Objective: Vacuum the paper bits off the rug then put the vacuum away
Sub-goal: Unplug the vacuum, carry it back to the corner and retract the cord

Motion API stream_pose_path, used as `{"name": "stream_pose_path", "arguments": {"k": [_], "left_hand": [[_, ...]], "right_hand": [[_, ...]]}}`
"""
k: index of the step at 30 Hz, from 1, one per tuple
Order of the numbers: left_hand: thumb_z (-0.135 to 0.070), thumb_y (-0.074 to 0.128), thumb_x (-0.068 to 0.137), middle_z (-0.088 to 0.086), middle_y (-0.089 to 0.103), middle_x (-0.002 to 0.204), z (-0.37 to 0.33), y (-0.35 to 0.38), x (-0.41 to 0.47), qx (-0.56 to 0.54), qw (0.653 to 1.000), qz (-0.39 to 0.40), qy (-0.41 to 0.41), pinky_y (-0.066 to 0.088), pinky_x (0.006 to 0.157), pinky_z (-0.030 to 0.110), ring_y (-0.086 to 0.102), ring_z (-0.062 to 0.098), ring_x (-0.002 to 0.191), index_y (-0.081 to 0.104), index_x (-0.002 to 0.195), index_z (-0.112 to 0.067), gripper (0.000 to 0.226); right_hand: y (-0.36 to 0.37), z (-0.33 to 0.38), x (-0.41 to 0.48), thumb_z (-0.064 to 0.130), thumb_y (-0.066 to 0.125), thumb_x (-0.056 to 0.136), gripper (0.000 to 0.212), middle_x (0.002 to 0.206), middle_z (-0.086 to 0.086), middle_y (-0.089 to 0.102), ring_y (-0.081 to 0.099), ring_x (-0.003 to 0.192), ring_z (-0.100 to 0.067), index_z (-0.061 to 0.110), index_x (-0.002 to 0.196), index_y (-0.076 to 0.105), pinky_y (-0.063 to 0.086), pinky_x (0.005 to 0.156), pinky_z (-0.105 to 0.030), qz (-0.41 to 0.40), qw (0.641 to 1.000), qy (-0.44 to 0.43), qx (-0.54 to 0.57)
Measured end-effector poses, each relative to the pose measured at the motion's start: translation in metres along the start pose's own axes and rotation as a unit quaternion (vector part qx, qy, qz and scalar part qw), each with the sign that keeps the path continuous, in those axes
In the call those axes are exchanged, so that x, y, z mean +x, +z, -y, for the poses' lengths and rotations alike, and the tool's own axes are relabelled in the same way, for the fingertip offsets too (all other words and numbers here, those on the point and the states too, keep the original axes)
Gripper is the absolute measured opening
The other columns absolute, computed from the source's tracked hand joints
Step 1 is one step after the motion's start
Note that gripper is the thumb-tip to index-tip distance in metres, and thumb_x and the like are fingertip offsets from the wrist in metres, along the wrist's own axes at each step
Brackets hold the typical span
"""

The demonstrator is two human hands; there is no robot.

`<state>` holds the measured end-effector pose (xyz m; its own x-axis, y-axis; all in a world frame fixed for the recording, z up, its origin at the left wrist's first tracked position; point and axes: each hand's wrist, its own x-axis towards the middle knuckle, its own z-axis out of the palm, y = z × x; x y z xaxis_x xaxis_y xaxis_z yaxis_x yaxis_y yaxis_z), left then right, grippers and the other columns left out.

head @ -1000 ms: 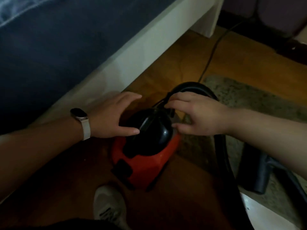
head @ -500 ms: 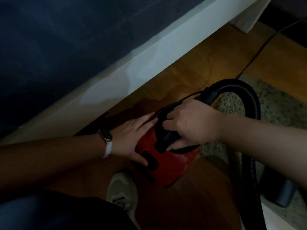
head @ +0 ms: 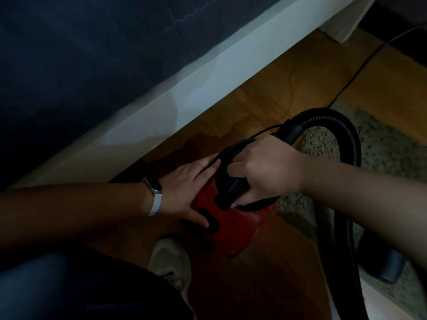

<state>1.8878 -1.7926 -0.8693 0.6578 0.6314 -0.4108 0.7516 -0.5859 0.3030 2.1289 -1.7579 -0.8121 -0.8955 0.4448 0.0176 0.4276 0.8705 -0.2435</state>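
A: Largest item we log?

B: The bed point(head: 69, 65), dark blue cover over a white frame rail, running along the upper left. Under it, the wooden floor point(head: 265, 100).

A: Next down?

B: The rug point(head: 381, 146), pale and speckled, at right on the floor. We cannot make out any paper bits on it in this dim light.

A: And the task's own item?

B: The vacuum point(head: 233, 229), red body with a black top, standing on the floor at the rug's near edge, just beside the bed frame. Its black ribbed hose point(head: 346, 139) arches from the top over the rug and drops down the right side. A thin power cord point(head: 360, 65) trails off to the upper right.

A: Hands?

B: Our right hand point(head: 265, 167) is closed around the black handle on the vacuum's top. Our left hand point(head: 187, 188) lies flat and open against the red side, fingers spread, gripping nothing.

A: Smaller entries?

B: One pale shoe point(head: 171, 259) just beside the vacuum, and a watch point(head: 153, 188) with a white strap on the left wrist.
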Motion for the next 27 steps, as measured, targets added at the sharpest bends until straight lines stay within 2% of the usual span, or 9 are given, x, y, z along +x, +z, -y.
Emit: {"name": "stream_pose_path", "arguments": {"k": [3,5,7,9,12,15,20,24,27], "left_hand": [[-0.087,0.061,0.055,-0.007,-0.003,0.158,0.008,-0.011,0.002,0.007,1.0,-0.012,0.011,0.012,0.116,0.032,0.01,0.019,0.145,-0.013,0.148,-0.033,0.131],[-0.084,0.062,0.06,-0.002,0.011,0.156,0.012,-0.019,0.002,0.017,0.997,-0.06,0.039,0.02,0.113,0.034,0.021,0.02,0.141,0.008,0.15,-0.025,0.12],[-0.079,0.061,0.066,0.004,0.022,0.155,0.01,-0.029,0.004,0.026,0.992,-0.1,0.072,0.025,0.111,0.035,0.027,0.019,0.139,0.028,0.147,-0.016,0.108],[-0.075,0.063,0.069,0.007,0.029,0.153,0.007,-0.037,0.009,0.032,0.986,-0.128,0.099,0.033,0.108,0.039,0.035,0.021,0.135,0.039,0.143,-0.012,0.1],[-0.071,0.064,0.071,0.007,0.035,0.15,0.01,-0.049,0.017,0.059,0.981,-0.123,0.138,0.042,0.102,0.045,0.043,0.025,0.13,0.042,0.141,-0.014,0.092],[-0.072,0.057,0.074,0.007,0.041,0.147,0.014,-0.071,0.023,0.114,0.977,-0.099,0.152,0.039,0.101,0.039,0.044,0.025,0.129,0.043,0.139,-0.018,0.085],[-0.063,0.053,0.08,0.002,0.059,0.13,-0.011,-0.122,0.008,0.062,0.985,-0.146,0.068,0.044,0.098,0.038,0.047,0.017,0.121,0.06,0.123,-0.018,0.063],[-0.061,0.054,0.08,-0.001,0.051,0.14,-0.044,-0.184,-0.015,0.032,0.993,-0.11,0.007,0.038,0.104,0.039,0.041,0.018,0.13,0.057,0.13,-0.022,0.063],[-0.061,0.056,0.079,0.0,0.049,0.143,-0.062,-0.248,-0.032,0.019,0.994,-0.106,-0.009,0.041,0.104,0.044,0.044,0.023,0.132,0.055,0.131,-0.024,0.064]], "right_hand": [[0.001,0.0,-0.002,0.073,0.061,0.078,0.05,0.069,0.007,0.063,0.061,0.059,-0.017,0.023,0.079,0.065,0.037,0.052,-0.023,-0.01,1.0,0.006,-0.003],[0.001,0.001,-0.004,0.073,0.059,0.079,0.051,0.073,0.007,0.063,0.062,0.065,-0.017,0.022,0.083,0.067,0.034,0.057,-0.022,-0.018,1.0,0.006,-0.011],[0.001,0.001,-0.007,0.072,0.058,0.08,0.053,0.079,0.005,0.064,0.061,0.072,-0.018,0.021,0.09,0.069,0.036,0.062,-0.023,-0.024,1.0,0.01,-0.008],[0.0,0.0,-0.013,0.07,0.057,0.081,0.055,0.087,0.002,0.064,0.06,0.081,-0.02,0.02,0.1,0.07,0.044,0.071,-0.028,-0.03,0.999,0.024,0.007],[-0.01,-0.004,-0.026,0.068,0.057,0.083,0.057,0.099,0.001,0.062,0.055,0.09,-0.019,0.021,0.114,0.067,0.046,0.082,-0.035,-0.041,0.997,0.062,0.012],[-0.025,-0.01,-0.037,0.068,0.053,0.085,0.062,0.115,-0.001,0.06,0.055,0.104,-0.021,0.021,0.125,0.063,0.046,0.091,-0.04,-0.02,0.993,0.111,0.022],[-0.072,0.003,-0.047,0.068,0.047,0.085,0.07,0.138,-0.003,0.053,0.05,0.126,-0.027,0.024,0.138,0.053,0.043,0.103,-0.044,0.054,0.974,0.214,0.048],[-0.137,0.023,-0.05,0.064,0.051,0.079,0.066,0.127,-0.008,0.062,0.058,0.117,-0.031,0.021,0.128,0.063,0.049,0.096,-0.045,0.057,0.946,0.312,0.069],[-0.202,0.035,-0.046,0.062,0.05,0.083,0.065,0.136,-0.007,0.057,0.051,0.128,-0.03,0.021,0.132,0.059,0.042,0.104,-0.046,0.064,0.913,0.385,0.115]]}}
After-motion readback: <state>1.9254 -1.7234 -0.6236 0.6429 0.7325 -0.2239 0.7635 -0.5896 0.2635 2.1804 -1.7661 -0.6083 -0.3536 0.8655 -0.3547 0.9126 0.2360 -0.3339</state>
